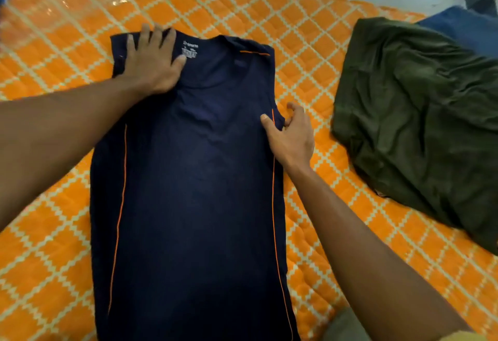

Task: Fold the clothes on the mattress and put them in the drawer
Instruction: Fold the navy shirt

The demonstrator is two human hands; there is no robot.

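A navy shirt (194, 179) lies flat and lengthwise on the mattress (54, 233), collar at the far end, hem running off the near edge of the view. Thin orange piping runs down each side of it, and a white printed label shows inside the neckline. The mattress cover is orange with a cream lattice pattern and looks glossy towards the far side.

Left hand (151, 63) is up at the far left shoulder of the shirt, palm down, fingers spread and straight, pressing the cloth onto the mattress. A wide grip there, holding nothing, just flattening.

Right hand (289, 136) is at the shirt's right edge, near the armhole. The thumb lies on top of the fabric beside the orange piping and the fingers curl in at the edge, so that grip is pinching the shirt's side.

Off to the right, well apart from the shirt, a dark green garment (420, 125) sits rumpled on the mattress, and a blue garment (466, 28) pokes out from behind its far side, touching it.
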